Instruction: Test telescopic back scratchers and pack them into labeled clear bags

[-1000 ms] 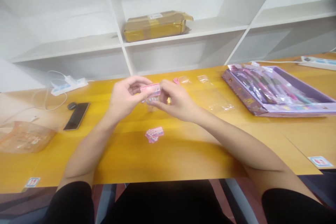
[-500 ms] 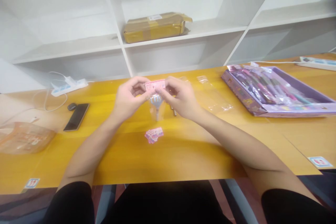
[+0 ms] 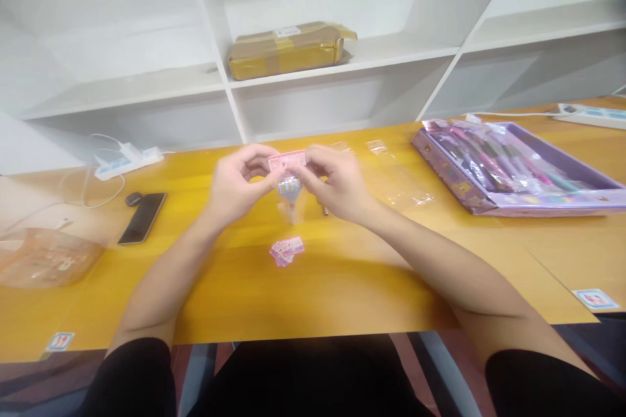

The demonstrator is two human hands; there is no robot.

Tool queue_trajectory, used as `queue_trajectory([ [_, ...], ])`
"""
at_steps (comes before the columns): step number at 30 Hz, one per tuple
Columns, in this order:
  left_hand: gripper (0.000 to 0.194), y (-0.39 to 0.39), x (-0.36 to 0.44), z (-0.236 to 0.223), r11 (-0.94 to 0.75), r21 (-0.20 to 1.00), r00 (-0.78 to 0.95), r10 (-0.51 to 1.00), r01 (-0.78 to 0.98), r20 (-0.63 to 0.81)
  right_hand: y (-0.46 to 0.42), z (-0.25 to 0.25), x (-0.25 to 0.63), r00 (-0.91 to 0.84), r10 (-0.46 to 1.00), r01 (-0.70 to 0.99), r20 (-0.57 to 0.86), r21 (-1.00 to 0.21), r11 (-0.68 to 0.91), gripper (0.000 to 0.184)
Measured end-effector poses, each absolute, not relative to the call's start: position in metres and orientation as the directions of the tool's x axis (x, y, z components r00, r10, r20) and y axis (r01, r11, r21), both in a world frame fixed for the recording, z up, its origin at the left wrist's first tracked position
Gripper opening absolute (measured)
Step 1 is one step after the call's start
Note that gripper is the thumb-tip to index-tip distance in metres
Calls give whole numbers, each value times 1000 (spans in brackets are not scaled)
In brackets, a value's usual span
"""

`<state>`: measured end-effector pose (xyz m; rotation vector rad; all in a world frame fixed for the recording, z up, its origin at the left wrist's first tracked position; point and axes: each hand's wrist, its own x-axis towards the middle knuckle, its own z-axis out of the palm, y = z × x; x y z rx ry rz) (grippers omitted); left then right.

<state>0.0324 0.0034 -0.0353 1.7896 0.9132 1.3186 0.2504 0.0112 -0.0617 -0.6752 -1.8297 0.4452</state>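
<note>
Between both hands is a small pink printed card, pinched at its two ends above the table. My left hand closes thumb and fingers on its left end, and my right hand grips the right end. Just below the card is a clear plastic bag with a blue-and-white striped piece in it. The thumbs partly cover where bag and card meet, so I cannot tell whether they are joined. Several similar pink cards lie in a loose pile nearer to me.
Flat clear bags lie beyond my right hand. A purple box of wrapped pens stands at the right. At the left are a phone, a power strip and an orange bag. A taped parcel sits on the shelf.
Both hands and the pink card have shifted very slightly to the left and down. The grip looks the same.
</note>
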Motion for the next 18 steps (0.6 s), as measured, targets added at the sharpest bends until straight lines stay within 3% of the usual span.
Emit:
queue_trajectory([
  [18, 30, 23, 17, -36, -469, 871, 255, 869, 148, 425, 22, -59, 261, -400, 652, 165, 645, -649, 743, 32],
])
